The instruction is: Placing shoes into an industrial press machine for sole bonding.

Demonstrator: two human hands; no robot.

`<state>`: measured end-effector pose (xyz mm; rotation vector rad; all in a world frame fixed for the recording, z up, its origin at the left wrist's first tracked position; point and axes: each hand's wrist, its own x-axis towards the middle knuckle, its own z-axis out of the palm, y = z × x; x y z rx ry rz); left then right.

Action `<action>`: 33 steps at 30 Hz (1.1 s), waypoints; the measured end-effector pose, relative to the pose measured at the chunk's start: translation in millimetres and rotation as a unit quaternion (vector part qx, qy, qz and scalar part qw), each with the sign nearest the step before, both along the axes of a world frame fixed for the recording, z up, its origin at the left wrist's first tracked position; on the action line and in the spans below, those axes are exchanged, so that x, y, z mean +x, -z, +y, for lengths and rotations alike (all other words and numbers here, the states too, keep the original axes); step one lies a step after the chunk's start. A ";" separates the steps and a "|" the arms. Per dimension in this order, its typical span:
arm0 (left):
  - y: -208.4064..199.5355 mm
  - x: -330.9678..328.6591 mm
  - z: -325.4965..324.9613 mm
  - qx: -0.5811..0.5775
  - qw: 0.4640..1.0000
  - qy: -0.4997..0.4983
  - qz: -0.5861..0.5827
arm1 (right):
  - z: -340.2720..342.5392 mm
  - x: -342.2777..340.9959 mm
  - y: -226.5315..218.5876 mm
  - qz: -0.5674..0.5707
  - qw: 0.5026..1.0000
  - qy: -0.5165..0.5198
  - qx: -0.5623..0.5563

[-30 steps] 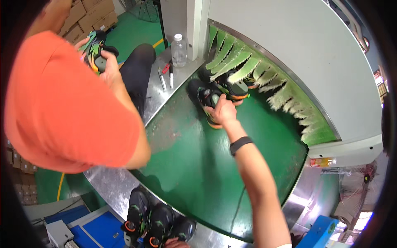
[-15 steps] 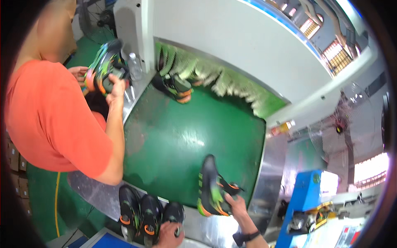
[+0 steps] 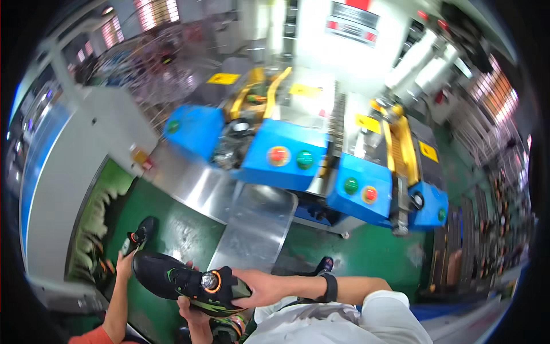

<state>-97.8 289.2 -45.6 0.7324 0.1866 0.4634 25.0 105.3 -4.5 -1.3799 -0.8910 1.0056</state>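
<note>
A black shoe (image 3: 163,276) with green and orange trim is held level in front of me, its toe to the left. A shiny metal piece (image 3: 209,281) shows in its ankle opening. My right hand (image 3: 260,288) grips the heel end. Around the middle of the shoe wraps my left hand (image 3: 193,312), its fingers showing at the far side and the rest partly hidden under the shoe. Just below lies another green and orange shoe (image 3: 228,328), mostly covered; I cannot tell what supports it.
At lower left a co-worker's hand (image 3: 124,265) holds a dark shoe (image 3: 146,228) over the green surface. Ahead stands a machine with blue housings (image 3: 286,152), push buttons and yellow arms. A metal plate (image 3: 255,221) juts toward me. Green fringe curtain (image 3: 94,221) hangs at left.
My view has swung right to the blue machine. A shoe is now in both my hands; earlier my right hand held one alone while my left was at the row of shoes.
</note>
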 end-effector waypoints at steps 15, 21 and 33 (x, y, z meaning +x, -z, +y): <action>-34.7 125.6 -295.9 0.526 0.723 0.412 0.175 | -458.2 71.8 -58.4 0.155 0.861 0.481 0.055; 18.5 115.1 -322.0 0.760 0.472 0.384 0.230 | -564.3 244.6 -18.1 0.314 0.774 0.547 0.056; 54.3 113.1 -314.5 0.672 0.584 0.367 0.272 | -497.5 356.9 37.1 -0.145 0.666 0.650 -0.336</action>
